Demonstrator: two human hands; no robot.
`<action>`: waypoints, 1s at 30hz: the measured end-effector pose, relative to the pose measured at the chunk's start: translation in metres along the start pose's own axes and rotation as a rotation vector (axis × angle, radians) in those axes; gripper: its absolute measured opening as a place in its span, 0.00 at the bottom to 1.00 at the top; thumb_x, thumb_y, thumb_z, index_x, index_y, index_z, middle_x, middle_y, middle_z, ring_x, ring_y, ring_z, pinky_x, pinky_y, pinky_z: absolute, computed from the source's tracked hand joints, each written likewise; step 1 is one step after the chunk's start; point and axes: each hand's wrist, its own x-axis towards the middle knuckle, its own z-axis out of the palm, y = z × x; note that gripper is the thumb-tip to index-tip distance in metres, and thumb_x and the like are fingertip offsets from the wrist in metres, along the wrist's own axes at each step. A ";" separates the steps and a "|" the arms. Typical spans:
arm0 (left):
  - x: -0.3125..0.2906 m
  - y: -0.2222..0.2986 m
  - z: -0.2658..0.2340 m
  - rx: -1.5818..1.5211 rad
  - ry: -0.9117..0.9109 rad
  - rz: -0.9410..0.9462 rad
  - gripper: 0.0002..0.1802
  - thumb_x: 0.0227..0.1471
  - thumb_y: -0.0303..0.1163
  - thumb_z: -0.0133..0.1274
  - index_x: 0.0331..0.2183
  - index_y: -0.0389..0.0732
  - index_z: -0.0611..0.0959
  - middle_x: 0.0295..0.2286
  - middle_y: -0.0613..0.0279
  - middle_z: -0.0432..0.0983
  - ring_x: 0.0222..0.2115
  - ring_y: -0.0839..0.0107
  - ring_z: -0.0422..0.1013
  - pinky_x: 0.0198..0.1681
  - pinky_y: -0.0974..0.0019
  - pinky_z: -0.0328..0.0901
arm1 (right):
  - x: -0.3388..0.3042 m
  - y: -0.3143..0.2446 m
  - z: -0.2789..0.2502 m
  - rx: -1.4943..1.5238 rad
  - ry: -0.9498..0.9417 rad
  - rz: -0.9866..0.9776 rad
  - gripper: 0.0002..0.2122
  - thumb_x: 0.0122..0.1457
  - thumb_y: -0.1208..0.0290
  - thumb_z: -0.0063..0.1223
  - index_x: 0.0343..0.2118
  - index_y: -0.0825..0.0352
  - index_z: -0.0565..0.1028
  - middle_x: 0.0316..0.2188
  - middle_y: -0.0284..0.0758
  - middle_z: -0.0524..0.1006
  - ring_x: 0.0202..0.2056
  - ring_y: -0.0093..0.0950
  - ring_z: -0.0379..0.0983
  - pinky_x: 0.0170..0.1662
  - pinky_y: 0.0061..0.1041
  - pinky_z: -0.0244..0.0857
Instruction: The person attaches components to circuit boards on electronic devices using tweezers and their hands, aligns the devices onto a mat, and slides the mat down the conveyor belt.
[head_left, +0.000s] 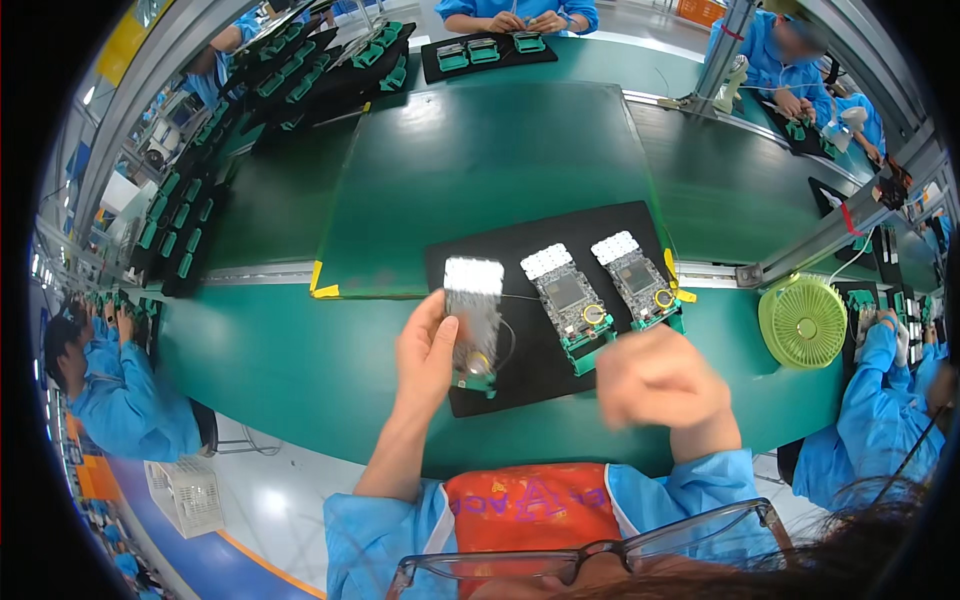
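My left hand [427,350] grips a circuit board [474,318] by its left edge, with the thumb across its face. The board is tilted up over a black mat, slightly blurred, with a shiny white top end and a green holder at its lower end. Two similar circuit boards, a middle one [566,290] and a right one [636,277], lie on the mat [520,385]. Each has a round yellow-ringed part and a green holder. Just below the right board is my right hand [662,380], its fingers curled and smeared by motion; whatever it may hold is hidden.
A green fan [802,320] stands at the right on the green table [280,350]. Metal posts rise at both sides. Black trays of green parts [180,225] line the far left. Co-workers in blue sit across and at both sides. A white basket [186,497] stands on the floor.
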 end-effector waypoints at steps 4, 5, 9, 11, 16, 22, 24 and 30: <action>0.002 -0.016 0.003 0.541 0.115 0.167 0.31 0.53 0.23 0.50 0.58 0.33 0.61 0.53 0.49 0.62 0.51 0.61 0.65 0.53 0.63 0.61 | -0.003 -0.024 -0.005 0.227 -0.321 -0.341 0.08 0.58 0.71 0.54 0.27 0.72 0.75 0.38 0.51 0.75 0.36 0.47 0.72 0.31 0.37 0.68; -0.002 -0.007 0.009 0.623 0.100 0.291 0.34 0.51 0.21 0.51 0.59 0.34 0.59 0.54 0.47 0.59 0.52 0.59 0.63 0.54 0.61 0.61 | -0.006 -0.025 -0.004 0.251 -0.347 -0.392 0.08 0.57 0.72 0.54 0.28 0.72 0.75 0.40 0.53 0.75 0.36 0.49 0.72 0.30 0.38 0.68; -0.021 -0.005 0.038 0.313 -0.248 0.227 0.38 0.49 0.21 0.53 0.59 0.35 0.57 0.53 0.47 0.59 0.53 0.57 0.62 0.55 0.59 0.60 | -0.022 -0.035 0.001 0.230 -0.372 -0.507 0.08 0.55 0.75 0.57 0.30 0.77 0.75 0.45 0.61 0.70 0.41 0.55 0.71 0.27 0.37 0.72; -0.030 -0.011 0.061 0.114 -0.364 0.059 0.37 0.52 0.22 0.53 0.60 0.34 0.54 0.52 0.44 0.60 0.53 0.57 0.62 0.56 0.58 0.59 | -0.027 -0.045 0.003 0.218 -0.368 -0.455 0.09 0.51 0.77 0.60 0.30 0.79 0.74 0.44 0.60 0.71 0.39 0.54 0.72 0.23 0.32 0.71; -0.015 -0.034 0.095 -0.171 -0.332 -0.217 0.37 0.55 0.21 0.48 0.60 0.31 0.47 0.51 0.43 0.61 0.52 0.61 0.63 0.55 0.61 0.60 | -0.043 -0.050 0.004 0.204 -0.393 -0.372 0.11 0.49 0.72 0.63 0.26 0.73 0.72 0.46 0.58 0.70 0.53 0.60 0.61 0.32 0.44 0.67; 0.010 -0.041 0.114 -0.350 -0.220 -0.323 0.30 0.54 0.17 0.46 0.56 0.29 0.55 0.47 0.48 0.67 0.48 0.67 0.67 0.50 0.64 0.65 | -0.040 -0.047 0.004 0.230 -0.331 -0.509 0.12 0.50 0.72 0.62 0.26 0.75 0.71 0.45 0.59 0.70 0.51 0.60 0.63 0.27 0.42 0.67; 0.010 -0.034 0.114 -0.382 -0.234 -0.311 0.27 0.53 0.16 0.45 0.54 0.28 0.59 0.46 0.50 0.69 0.47 0.68 0.69 0.49 0.65 0.66 | -0.036 -0.047 0.003 0.225 -0.361 -0.544 0.12 0.52 0.71 0.61 0.26 0.75 0.71 0.45 0.61 0.70 0.49 0.60 0.65 0.24 0.42 0.67; 0.007 -0.002 0.083 -0.549 -0.214 -0.232 0.17 0.54 0.16 0.42 0.46 0.31 0.73 0.41 0.55 0.75 0.41 0.71 0.73 0.47 0.66 0.68 | -0.027 -0.052 -0.009 0.387 -0.504 -0.314 0.10 0.54 0.71 0.58 0.26 0.75 0.72 0.44 0.61 0.70 0.39 0.53 0.71 0.24 0.38 0.67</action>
